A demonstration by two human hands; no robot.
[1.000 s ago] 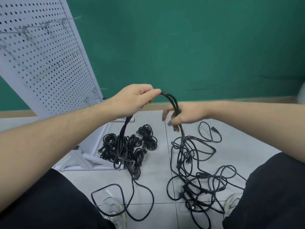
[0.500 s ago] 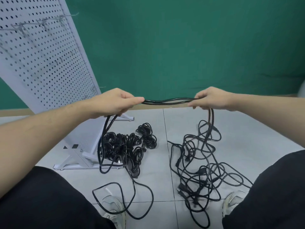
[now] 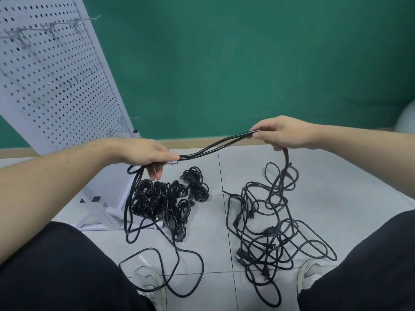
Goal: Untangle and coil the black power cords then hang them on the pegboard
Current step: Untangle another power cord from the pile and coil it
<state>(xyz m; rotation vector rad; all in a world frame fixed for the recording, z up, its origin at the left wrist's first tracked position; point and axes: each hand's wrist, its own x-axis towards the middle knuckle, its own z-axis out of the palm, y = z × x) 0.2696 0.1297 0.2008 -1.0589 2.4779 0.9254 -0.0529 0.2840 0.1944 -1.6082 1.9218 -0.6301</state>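
Two hands, one cord bundle between them. The left hand (image 3: 143, 153) pinches several strands of the black power cord (image 3: 215, 144) between thumb and forefinger, with the other fingers hanging down loose below. The right hand (image 3: 285, 133) sits higher and further out, fingers curled round the same strands at the other end, so the cord runs uphill from left to right with a slight sag. Under the left hand a long loop (image 3: 130, 198) drops toward the floor (image 3: 336, 198); off the right hand a single strand falls into the loose tangle (image 3: 269, 223) on the tiles. A pile of coiled cords (image 3: 168, 198) lies just beside the pegboard (image 3: 51, 86) foot, well apart from that tangle. Wire hooks (image 3: 51, 28) stick out near the top of the board.
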